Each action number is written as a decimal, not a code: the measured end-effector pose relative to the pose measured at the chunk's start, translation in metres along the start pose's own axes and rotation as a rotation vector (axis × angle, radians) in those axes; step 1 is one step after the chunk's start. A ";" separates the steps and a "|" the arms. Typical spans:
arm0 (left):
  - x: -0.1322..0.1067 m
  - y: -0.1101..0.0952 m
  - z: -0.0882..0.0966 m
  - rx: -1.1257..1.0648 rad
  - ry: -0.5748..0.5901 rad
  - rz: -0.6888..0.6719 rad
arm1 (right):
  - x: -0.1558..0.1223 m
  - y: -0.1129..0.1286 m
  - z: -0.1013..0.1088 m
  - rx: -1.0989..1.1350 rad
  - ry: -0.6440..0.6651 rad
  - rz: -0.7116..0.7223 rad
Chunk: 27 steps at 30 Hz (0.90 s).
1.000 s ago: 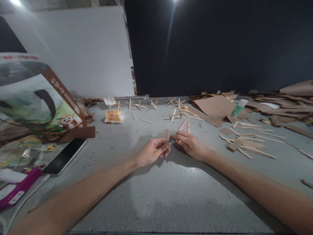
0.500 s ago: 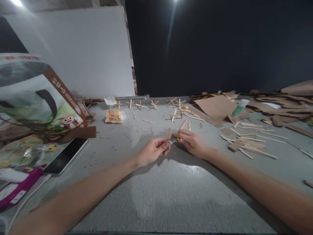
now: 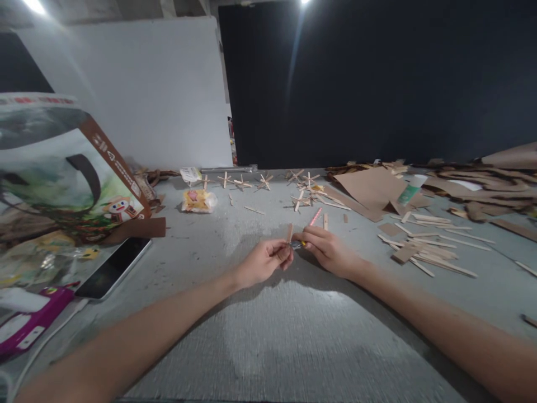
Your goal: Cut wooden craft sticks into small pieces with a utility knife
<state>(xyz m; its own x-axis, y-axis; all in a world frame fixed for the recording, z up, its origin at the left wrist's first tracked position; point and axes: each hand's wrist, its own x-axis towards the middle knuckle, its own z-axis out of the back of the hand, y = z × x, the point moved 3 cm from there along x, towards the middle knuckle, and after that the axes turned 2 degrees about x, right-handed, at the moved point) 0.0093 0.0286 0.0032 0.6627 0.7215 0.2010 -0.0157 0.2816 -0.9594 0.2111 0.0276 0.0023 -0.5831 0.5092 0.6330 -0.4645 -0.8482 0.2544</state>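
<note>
My left hand (image 3: 264,262) pinches a small flat wooden stick (image 3: 290,233) that stands up above the thumb and forefinger. My right hand (image 3: 329,250) is closed around what looks like a craft knife (image 3: 315,216), its pink patterned end rising behind the fingers. A yellow part and a grey metal tip show between the two hands. The tip reaches the stick close to my left fingertips; whether it cuts in cannot be made out. Just behind my right hand lies another short wooden piece (image 3: 325,221).
Star-shaped stick assemblies (image 3: 265,182) stand along the back. Loose sticks (image 3: 436,252), brown card (image 3: 364,187) and a green-white tube (image 3: 411,190) lie right. At left are a printed bag (image 3: 62,168), a phone (image 3: 115,268) and a purple power strip (image 3: 36,322). A yellow packet (image 3: 198,201) sits behind.
The metal tip has shifted slightly left, closer to the left fingertips and the stick. Both hands otherwise keep their hold, and the view has moved a little.
</note>
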 end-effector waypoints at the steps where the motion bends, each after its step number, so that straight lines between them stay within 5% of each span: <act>1: 0.000 0.000 0.000 -0.006 -0.008 0.003 | 0.000 0.000 0.000 -0.004 -0.003 0.001; 27: 0.000 -0.002 0.000 -0.032 -0.050 -0.013 | 0.000 -0.001 -0.002 0.023 -0.027 -0.030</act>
<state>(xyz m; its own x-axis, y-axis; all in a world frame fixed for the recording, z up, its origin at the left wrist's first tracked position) 0.0095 0.0277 0.0046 0.6245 0.7487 0.2222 0.0170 0.2714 -0.9623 0.2103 0.0284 0.0001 -0.5512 0.5303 0.6441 -0.4653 -0.8362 0.2903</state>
